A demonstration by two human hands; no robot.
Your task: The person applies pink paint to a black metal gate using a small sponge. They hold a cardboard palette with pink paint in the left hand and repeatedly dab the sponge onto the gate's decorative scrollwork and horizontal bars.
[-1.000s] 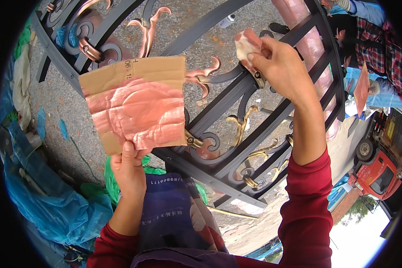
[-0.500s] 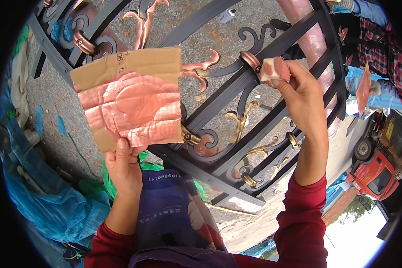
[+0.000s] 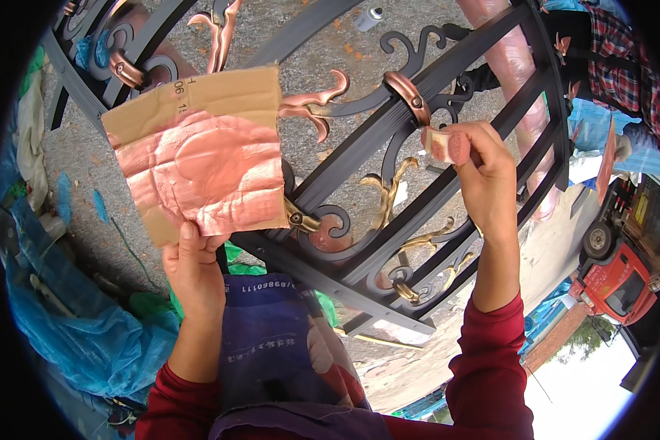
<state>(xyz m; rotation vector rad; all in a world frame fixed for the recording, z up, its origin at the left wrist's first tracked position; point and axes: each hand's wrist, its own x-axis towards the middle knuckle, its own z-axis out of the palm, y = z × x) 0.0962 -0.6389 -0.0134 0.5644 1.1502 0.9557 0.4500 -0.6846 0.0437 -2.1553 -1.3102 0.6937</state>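
Observation:
My left hand (image 3: 194, 271) pinches the lower edge of a piece of cardboard (image 3: 202, 165), thumb on top. Wet-looking copper-pink paint coats most of its face; the top strip is bare brown. Between the thumb and fingers of my right hand (image 3: 488, 172) is a small sponge block (image 3: 447, 145), cream with copper-pink stains. The sponge is near a copper-coloured collar (image 3: 408, 97) on a black metal gate (image 3: 359, 158); I cannot tell whether they touch. Left of that collar, a leaf-shaped scroll tip (image 3: 319, 103) is copper-coloured too. Lower scroll leaves (image 3: 389, 194) look gold.
A spray can (image 3: 369, 18) lies on the gravel beyond the gate. Blue plastic sheeting (image 3: 81, 315) is heaped at the left. At the right, a person in a plaid shirt (image 3: 623, 73) holds a copper-pink sheet (image 3: 606, 161). Farther off stands a red truck (image 3: 620, 290).
The sponge in my right hand has come down and slightly left, and is turned differently. My left hand and the cardboard have shifted a little left. More of the copper collar shows.

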